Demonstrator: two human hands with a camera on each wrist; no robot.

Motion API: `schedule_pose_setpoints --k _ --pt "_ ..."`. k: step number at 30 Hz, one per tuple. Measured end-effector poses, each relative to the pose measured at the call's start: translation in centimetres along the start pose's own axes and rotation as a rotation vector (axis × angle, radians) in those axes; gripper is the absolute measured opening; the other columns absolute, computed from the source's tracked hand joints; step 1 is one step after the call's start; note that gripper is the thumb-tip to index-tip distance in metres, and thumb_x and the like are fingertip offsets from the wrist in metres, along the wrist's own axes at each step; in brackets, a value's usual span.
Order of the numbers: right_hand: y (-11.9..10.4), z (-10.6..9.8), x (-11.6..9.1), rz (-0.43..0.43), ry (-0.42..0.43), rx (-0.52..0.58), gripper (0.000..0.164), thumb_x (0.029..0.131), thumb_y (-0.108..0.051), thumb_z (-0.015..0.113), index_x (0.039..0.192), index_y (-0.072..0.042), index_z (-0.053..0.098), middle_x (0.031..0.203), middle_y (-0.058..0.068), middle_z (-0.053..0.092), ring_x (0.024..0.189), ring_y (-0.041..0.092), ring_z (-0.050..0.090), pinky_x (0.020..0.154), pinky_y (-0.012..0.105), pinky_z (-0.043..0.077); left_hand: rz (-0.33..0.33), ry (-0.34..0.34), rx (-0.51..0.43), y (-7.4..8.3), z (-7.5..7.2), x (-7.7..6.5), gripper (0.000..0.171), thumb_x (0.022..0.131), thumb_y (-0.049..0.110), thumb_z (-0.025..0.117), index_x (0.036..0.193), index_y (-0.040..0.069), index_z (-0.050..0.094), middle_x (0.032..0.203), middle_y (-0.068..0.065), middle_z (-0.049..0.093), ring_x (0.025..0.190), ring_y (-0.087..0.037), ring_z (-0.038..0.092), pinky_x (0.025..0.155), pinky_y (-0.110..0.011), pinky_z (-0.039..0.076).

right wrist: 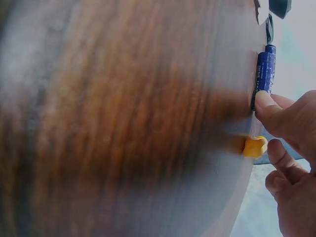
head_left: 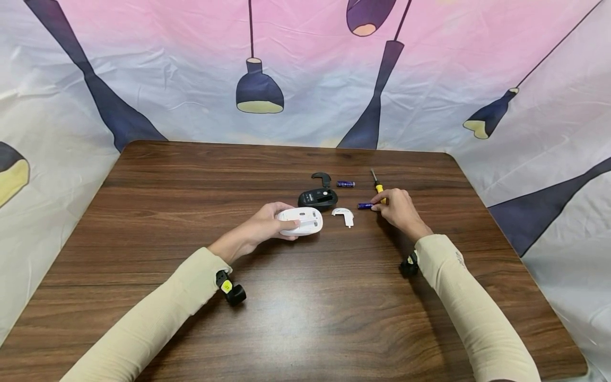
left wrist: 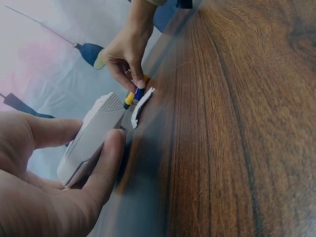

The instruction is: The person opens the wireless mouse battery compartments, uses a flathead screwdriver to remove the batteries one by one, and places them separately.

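Note:
In the head view my left hand (head_left: pixel 267 225) grips a white computer mouse (head_left: pixel 312 222), its underside with an uncovered battery slot facing up. The left wrist view shows thumb and fingers on the mouse's (left wrist: pixel 91 136) two sides. My right hand (head_left: pixel 400 212) pinches one end of a blue battery (head_left: pixel 365 206) at the table surface. In the right wrist view the thumb lies on that battery (right wrist: pixel 263 74). Between the hands lies a white battery cover (head_left: pixel 343 215). Just behind the right fingers is a screwdriver (head_left: pixel 378 187) with a yellow and black handle.
A black mouse (head_left: pixel 317 198) lies underside up behind the white one, with a black cover (head_left: pixel 322 178) beyond it. Another blue battery (head_left: pixel 346 184) lies to its right. All rest on a brown wooden table (head_left: pixel 296 297), with a patterned cloth (head_left: pixel 200 74) hanging behind.

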State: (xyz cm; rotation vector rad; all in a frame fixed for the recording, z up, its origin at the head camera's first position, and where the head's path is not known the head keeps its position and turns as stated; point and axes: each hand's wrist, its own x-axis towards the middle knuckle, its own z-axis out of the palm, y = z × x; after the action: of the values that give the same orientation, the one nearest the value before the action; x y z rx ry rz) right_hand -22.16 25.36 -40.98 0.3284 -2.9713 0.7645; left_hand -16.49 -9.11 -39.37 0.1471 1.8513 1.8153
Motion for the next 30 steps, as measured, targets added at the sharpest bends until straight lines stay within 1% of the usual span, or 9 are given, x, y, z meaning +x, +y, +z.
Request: schedule_pose_setpoints --k 7,15,20,24,27,30 --pt "-0.08 -0.09 -0.1 0.007 -0.01 0.009 0.008 0.09 -0.005 0.077 0.097 0.0 0.079 0.101 0.019 0.074 0.084 0.027 0.057 0.075 0.041 0.05 -0.006 0.01 0.021 -0.09 0.22 0.29 0.053 0.097 -0.001 0.063 0.142 -0.012 0.038 0.128 -0.027 0.054 0.091 -0.019 0.064 0.08 -0.03 0.062" --pt "-0.21 -0.2 -0.17 0.01 -0.013 0.017 0.012 0.09 -0.006 0.078 0.1 0.0 0.078 0.104 0.02 0.073 0.081 0.027 0.055 0.072 0.04 0.049 -0.023 0.016 0.053 -0.12 0.51 0.58 0.051 0.097 -0.002 0.063 0.141 -0.011 0.039 0.127 -0.027 0.055 0.09 -0.02 0.063 0.08 -0.03 0.062" --pt "-0.15 -0.29 -0.23 0.007 -0.015 0.008 0.018 0.088 -0.009 0.08 0.103 0.0 0.078 0.11 0.022 0.072 0.08 0.026 0.057 0.067 0.038 0.049 -0.027 0.03 0.102 -0.3 0.58 0.88 0.049 0.097 -0.002 0.063 0.14 -0.01 0.041 0.127 -0.026 0.055 0.093 -0.02 0.062 0.081 -0.031 0.062" --pt "-0.26 -0.39 -0.32 0.003 -0.004 0.016 0.02 0.086 -0.009 0.082 0.104 0.0 0.078 0.111 0.022 0.071 0.074 0.026 0.055 0.059 0.036 0.046 -0.014 0.045 0.148 -0.47 0.58 0.92 0.047 0.097 -0.001 0.063 0.138 -0.009 0.043 0.124 -0.025 0.056 0.091 -0.02 0.063 0.079 -0.031 0.062" --pt "-0.47 -0.52 -0.4 -0.001 -0.001 0.021 0.02 0.086 -0.009 0.082 0.104 0.0 0.077 0.112 0.022 0.071 0.078 0.026 0.057 0.06 0.035 0.046 -0.001 0.058 0.194 -0.58 0.67 0.9 0.045 0.097 0.0 0.063 0.137 -0.009 0.044 0.121 -0.024 0.058 0.089 -0.02 0.063 0.076 -0.03 0.062" --pt "-0.74 -0.69 -0.52 -0.009 -0.003 0.019 0.019 0.087 -0.009 0.082 0.103 0.0 0.077 0.114 0.022 0.07 0.081 0.027 0.057 0.061 0.035 0.046 0.016 0.071 0.273 -0.61 0.73 0.85 0.043 0.098 0.003 0.064 0.136 -0.008 0.047 0.117 -0.022 0.06 0.084 -0.018 0.064 0.069 -0.028 0.061"
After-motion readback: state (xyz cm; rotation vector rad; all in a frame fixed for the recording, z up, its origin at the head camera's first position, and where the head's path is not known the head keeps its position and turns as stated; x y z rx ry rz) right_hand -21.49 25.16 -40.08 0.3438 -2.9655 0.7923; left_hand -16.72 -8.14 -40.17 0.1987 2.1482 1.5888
